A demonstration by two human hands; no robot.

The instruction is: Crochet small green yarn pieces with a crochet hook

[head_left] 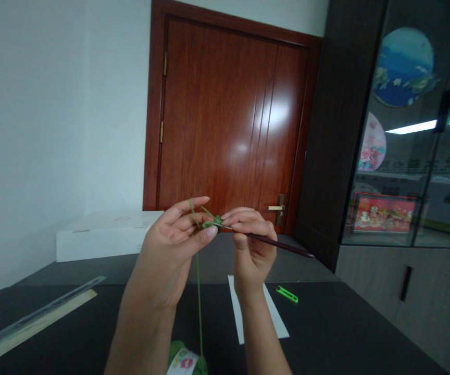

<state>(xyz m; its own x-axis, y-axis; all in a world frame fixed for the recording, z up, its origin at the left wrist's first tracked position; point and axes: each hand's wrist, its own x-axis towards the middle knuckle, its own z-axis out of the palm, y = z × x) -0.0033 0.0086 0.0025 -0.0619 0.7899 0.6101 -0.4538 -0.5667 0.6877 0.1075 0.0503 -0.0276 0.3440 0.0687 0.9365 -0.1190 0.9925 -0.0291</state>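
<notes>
Raised above a dark table, my left hand pinches a small green crochet piece between thumb and fingers. Green yarn is looped over its index finger and hangs down to a green yarn ball with a paper label at the table's near edge. My right hand is closed around a dark crochet hook, whose tip sits in the green piece and whose handle points right.
A white paper strip and small green snips lie beyond my hands. Long rulers rest at the left. A white box stands at the back left, a red-brown door behind, a glass cabinet at right.
</notes>
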